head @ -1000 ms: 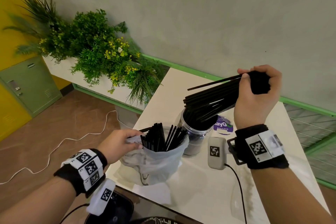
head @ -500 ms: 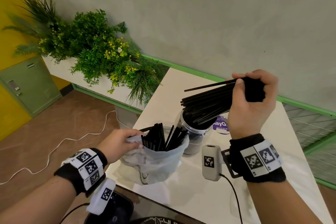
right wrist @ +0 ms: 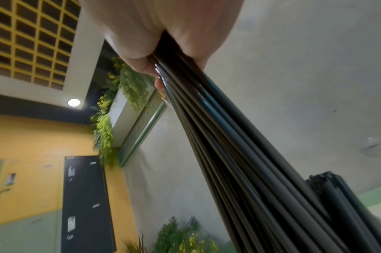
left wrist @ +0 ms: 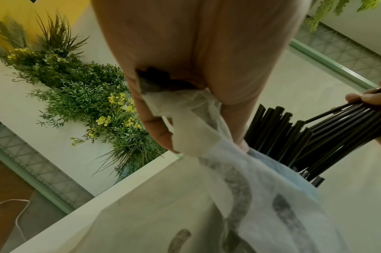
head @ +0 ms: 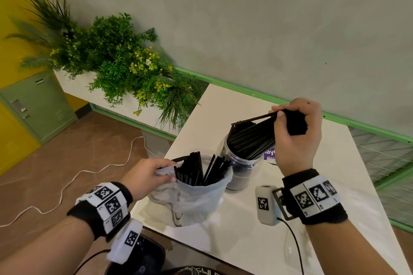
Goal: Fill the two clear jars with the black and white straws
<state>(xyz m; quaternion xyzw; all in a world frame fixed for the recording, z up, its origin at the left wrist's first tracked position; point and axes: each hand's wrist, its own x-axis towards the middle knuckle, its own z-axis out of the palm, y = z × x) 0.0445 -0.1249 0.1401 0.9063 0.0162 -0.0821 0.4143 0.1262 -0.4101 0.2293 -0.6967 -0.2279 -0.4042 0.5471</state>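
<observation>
Right hand [head: 297,136] grips black straws [head: 252,138], tilted, tips entering the jar [head: 240,169] on the table [head: 234,230]. Left hand [head: 145,177] pinches the bag [head: 192,196] rim (more straws inside). Advice: upend the bundle before loosening the grip, so stray ends clear the rim.

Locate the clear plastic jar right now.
In the head view the clear plastic jar stands mid-table, just behind the translucent white bag, below the right hand.
</observation>
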